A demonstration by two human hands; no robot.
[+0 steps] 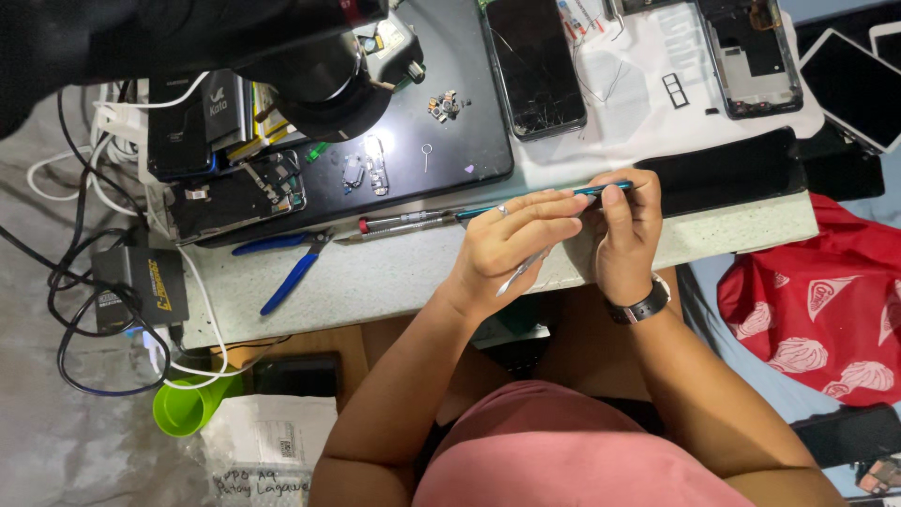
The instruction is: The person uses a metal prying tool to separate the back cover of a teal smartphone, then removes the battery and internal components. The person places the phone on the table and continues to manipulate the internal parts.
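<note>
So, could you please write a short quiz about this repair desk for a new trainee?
1. True or false: the thin blue phone frame is held edge-up by both hands.
2. Which hand also grips slim metal tweezers? A left hand B right hand
3. Fill in: the blue-handled pliers lie to the ___ of the hands in the picture.

Key: 1 true; 2 A; 3 left

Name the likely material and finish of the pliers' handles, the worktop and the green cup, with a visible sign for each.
Pliers' handles: probably rubbery plastic sleeves, matte blue. Worktop: looks like pale speckled stone or laminate, smooth. Green cup: seemingly plastic, uniformly bright with a soft sheen.
</note>
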